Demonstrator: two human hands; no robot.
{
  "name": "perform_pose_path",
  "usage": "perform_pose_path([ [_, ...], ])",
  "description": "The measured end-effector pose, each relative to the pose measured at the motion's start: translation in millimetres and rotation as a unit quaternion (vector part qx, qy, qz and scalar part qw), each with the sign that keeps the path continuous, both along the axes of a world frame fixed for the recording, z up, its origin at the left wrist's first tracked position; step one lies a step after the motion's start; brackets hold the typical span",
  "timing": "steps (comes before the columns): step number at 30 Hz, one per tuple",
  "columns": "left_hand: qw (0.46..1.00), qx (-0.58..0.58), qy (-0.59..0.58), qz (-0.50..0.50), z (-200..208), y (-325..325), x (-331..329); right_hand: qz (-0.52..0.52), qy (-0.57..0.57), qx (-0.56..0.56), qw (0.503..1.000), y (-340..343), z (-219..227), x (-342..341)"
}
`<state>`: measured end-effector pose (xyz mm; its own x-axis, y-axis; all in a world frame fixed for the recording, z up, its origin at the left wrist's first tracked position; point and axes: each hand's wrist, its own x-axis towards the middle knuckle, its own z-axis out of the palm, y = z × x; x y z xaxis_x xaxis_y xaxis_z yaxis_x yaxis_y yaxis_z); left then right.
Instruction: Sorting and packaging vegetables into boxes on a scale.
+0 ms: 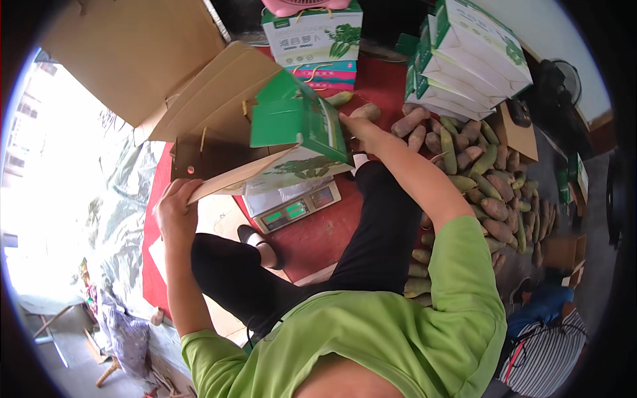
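Observation:
Between my hands an unfolded cardboard carton (310, 171) stands above a digital scale, brown inside and printed green and white outside. My left hand (176, 209) is closed on the near left edge of its flap, thumb and fingers pinching the board. At the carton's right side my right hand (361, 131) is closed around the edge beside a green end flap; some of its fingers are hidden. The scale (298, 211) shows a lit green display below the carton, which hides part of its silvery pan.
Long green and brownish-pink root vegetables (494, 186) lie heaped on the right. Several white-and-green cartons (464, 63) stand behind them. Another printed carton (315, 36) sits on pink-and-blue boxes at the back. A large brown cardboard box (133, 53) rises at far left. Red sheeting (318, 242) covers the floor.

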<state>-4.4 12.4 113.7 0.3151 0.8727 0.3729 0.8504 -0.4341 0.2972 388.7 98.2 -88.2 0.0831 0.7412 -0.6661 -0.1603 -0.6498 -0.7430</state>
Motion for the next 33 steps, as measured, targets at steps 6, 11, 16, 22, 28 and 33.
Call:
perform_pose_path([
  [6, 0.984, 0.062, 0.167, -0.028, -42, 6, 39, 0.126, -0.093, 0.102, 0.982, 0, 55, -42],
  [11, 0.98, -0.011, 0.196, -0.021, -95, 24, 48, 0.198, -0.109, 0.08, 0.971, -13, 71, -33],
  [16, 0.99, -0.086, 0.11, 0.01, -94, 34, 16, 0.154, -0.098, 0.117, 0.976, -32, 67, 6],
  [22, 0.976, -0.113, 0.157, 0.104, -91, 27, 10, -0.006, -0.139, 0.122, 0.983, -101, 27, 60],
  [28, 0.981, -0.065, 0.173, 0.064, -100, 21, 14, -0.158, -0.182, -0.01, 0.97, -220, -61, 82],
  [33, 0.986, -0.07, 0.148, 0.009, -102, 15, 26, 0.271, -0.556, 0.121, 0.776, -349, -201, 75],
])
